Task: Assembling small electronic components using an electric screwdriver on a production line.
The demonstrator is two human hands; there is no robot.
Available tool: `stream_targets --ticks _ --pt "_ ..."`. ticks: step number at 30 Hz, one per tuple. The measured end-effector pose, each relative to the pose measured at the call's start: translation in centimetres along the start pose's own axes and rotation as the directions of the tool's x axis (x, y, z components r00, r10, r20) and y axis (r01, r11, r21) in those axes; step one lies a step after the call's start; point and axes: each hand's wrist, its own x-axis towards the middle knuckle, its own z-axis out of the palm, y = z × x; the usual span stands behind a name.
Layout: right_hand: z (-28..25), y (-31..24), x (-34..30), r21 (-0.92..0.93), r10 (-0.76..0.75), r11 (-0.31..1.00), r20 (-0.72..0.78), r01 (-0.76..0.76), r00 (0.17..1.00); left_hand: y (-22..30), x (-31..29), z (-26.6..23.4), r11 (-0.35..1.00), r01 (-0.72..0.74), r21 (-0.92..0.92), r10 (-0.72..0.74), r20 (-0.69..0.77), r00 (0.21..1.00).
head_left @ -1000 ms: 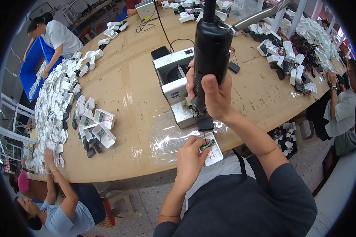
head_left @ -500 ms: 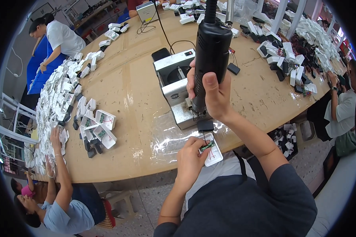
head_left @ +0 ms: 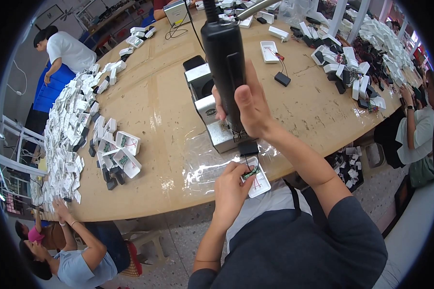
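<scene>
My left hand [head_left: 232, 188] pinches a small green circuit board [head_left: 249, 174] inside a white casing [head_left: 262, 191] at the edge of the table [head_left: 164, 115]; red wires [head_left: 257, 183] lie in it too. My right hand [head_left: 251, 106] wraps round a black power driver [head_left: 222, 55]. A black box [head_left: 248, 148] sits just beyond the casing. To the left, open white shells [head_left: 133, 168] contain green boards [head_left: 123, 160]; below right, a dark bin [head_left: 356, 187] holds white and black pieces.

Blue bin [head_left: 57, 90] upper left, grey box [head_left: 176, 13] near the top, green bag [head_left: 422, 171] right.
</scene>
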Motion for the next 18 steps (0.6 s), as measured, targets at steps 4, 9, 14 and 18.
stream_targets --ticks 4,9,14,18 --pt "-0.4 -0.1 -0.6 0.096 -0.025 0.995 -0.030 0.028 0.999 0.1 0.0 0.0 1.000 -0.002 0.009 0.002 0.005 1.000" --pt "-0.2 -1.6 -4.1 0.103 0.027 0.995 -0.086 -0.018 0.996 -0.1 -0.1 0.2 1.000 0.006 0.017 -0.006 -0.007 1.000" --pt "-1.3 -4.0 -9.5 0.173 0.183 0.969 -0.010 -0.179 0.983 0.1 -0.4 0.0 1.000 -0.011 -0.010 0.011 -0.039 0.999" --pt "-1.0 -1.9 -12.0 0.144 0.131 0.983 -0.125 -0.113 0.983 0.5 -0.4 0.1 1.000 -0.027 0.005 0.028 -0.055 0.998"
